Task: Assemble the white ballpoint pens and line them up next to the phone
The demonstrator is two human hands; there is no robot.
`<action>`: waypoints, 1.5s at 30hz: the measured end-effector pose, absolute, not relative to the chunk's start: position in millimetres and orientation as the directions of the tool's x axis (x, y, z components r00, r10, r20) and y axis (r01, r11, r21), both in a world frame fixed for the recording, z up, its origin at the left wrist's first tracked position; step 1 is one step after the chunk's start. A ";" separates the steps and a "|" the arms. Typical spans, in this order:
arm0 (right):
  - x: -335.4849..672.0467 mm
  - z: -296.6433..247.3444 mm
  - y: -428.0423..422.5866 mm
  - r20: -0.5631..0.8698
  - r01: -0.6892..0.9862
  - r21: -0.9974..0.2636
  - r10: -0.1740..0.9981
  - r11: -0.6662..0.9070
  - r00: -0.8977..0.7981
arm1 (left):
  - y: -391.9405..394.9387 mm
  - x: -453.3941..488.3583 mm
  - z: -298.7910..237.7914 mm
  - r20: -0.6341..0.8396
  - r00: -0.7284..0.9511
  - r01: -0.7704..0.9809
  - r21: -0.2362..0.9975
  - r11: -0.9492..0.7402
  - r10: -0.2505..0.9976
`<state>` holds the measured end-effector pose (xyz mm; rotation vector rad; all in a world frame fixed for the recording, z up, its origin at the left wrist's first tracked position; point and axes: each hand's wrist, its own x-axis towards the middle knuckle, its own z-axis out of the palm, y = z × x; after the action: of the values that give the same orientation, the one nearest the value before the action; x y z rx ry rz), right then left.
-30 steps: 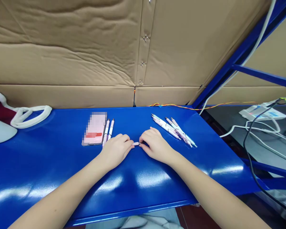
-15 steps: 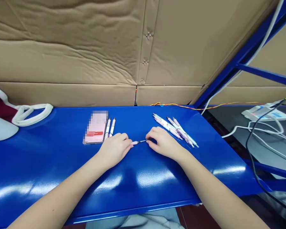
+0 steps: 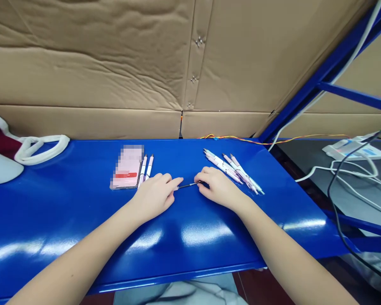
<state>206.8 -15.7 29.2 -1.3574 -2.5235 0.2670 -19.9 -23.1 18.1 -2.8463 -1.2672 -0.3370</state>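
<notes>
blue metal table [image 3: 66, 190] under both hands: a thin pen refill [image 3: 189, 185] lies between them, the right hand [image 3: 219, 188] with fingers [image 3: 200, 184] pinched together on one end, the left hand [image 3: 154, 197] touching the other, its grip unclear.

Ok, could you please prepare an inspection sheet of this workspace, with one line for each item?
Surface: glossy blue metal bench, with light glare on it.
Handled things: thin dark pen refill, lying between the hands.
Hands: right hand pinches the refill's far end; left hand has its fingertips near the other end.
Clutter: phone with two pens beside it; bunch of white and pink pens; white-handled bag at the left end.
Cables: orange-yellow wires along the back edge; white and black cables to the right.
Surroundings: cardboard wall; blue steel rack frame.
</notes>
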 end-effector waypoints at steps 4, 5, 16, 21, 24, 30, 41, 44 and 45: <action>193.3 23.0 -20.0 0.155 0.764 -0.296 0.818 0.574 -0.555 | -23.6 -13.4 13.9 0.175 0.697 0.685 0.125 -0.718 0.695; 189.8 21.2 -21.0 0.160 0.761 -0.302 0.817 0.575 -0.554 | -23.4 -12.2 12.7 0.180 0.700 0.677 0.141 -0.723 0.691; 189.6 18.6 -19.2 0.186 0.767 -0.327 0.833 0.553 -0.521 | -18.0 -10.4 7.2 0.248 0.661 0.691 0.166 -0.704 0.708; 193.7 16.4 -15.4 0.217 0.724 -0.430 0.840 0.540 -0.498 | -16.9 -12.7 8.6 0.237 0.610 0.727 0.211 -0.653 0.756; 188.8 15.5 -16.8 0.254 0.667 -0.504 0.832 0.549 -0.493 | -16.5 -14.0 11.3 0.251 0.614 0.725 0.194 -0.661 0.748; 181.1 17.7 -20.2 0.318 0.563 -0.640 0.848 0.522 -0.425 | -14.3 -13.6 15.5 0.311 0.580 0.691 0.304 -0.656 0.753; 180.6 18.1 -20.8 0.302 0.597 -0.588 0.833 0.546 -0.463 | -8.4 -10.1 14.5 0.306 0.599 0.614 0.419 -0.669 0.740; 183.1 17.0 -18.2 0.324 0.627 -0.509 0.805 0.591 -0.497 | -7.6 -12.1 16.4 0.308 0.600 0.627 0.393 -0.673 0.739; 185.1 15.8 -16.7 0.322 0.641 -0.492 0.807 0.590 -0.495 | -6.6 -13.5 16.8 0.310 0.591 0.634 0.392 -0.667 0.745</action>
<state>185.1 -16.7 15.8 -1.1487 -2.2957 0.4193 -13.5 -6.6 16.8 -3.0129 -1.3296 -0.7799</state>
